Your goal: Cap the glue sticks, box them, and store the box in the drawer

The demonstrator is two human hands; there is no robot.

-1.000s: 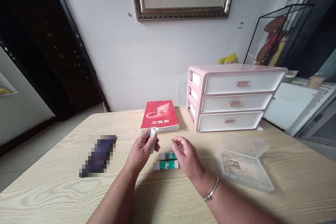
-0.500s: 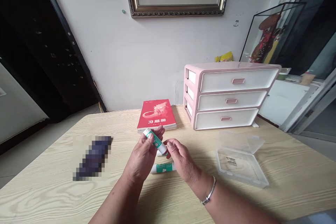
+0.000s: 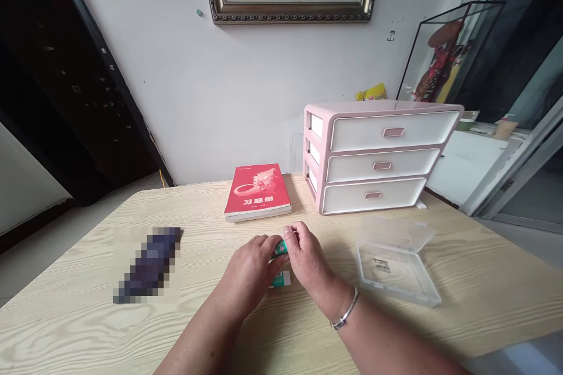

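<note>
My left hand (image 3: 255,263) is wrapped over a green-and-white glue stick (image 3: 280,248), its back turned up toward me. At the right end of that stick, the fingers of my right hand (image 3: 308,255) are closed in a pinch, hiding the tip. A second glue stick (image 3: 280,279) lies on the table just below the hands, partly covered by my left hand. Any other stick behind the hands is hidden.
Behind the hands lies a red book (image 3: 258,190). A pink-and-white drawer unit (image 3: 378,164) stands at the back right. In front of it is an open clear plastic box (image 3: 398,275). A blurred dark item (image 3: 149,263) lies on the wooden table (image 3: 79,328) at left.
My left hand has rolled from palm-up to palm-down, and the glue stick has turned more level between the hands. My right hand has closed on its right end. The view has shifted slightly.
</note>
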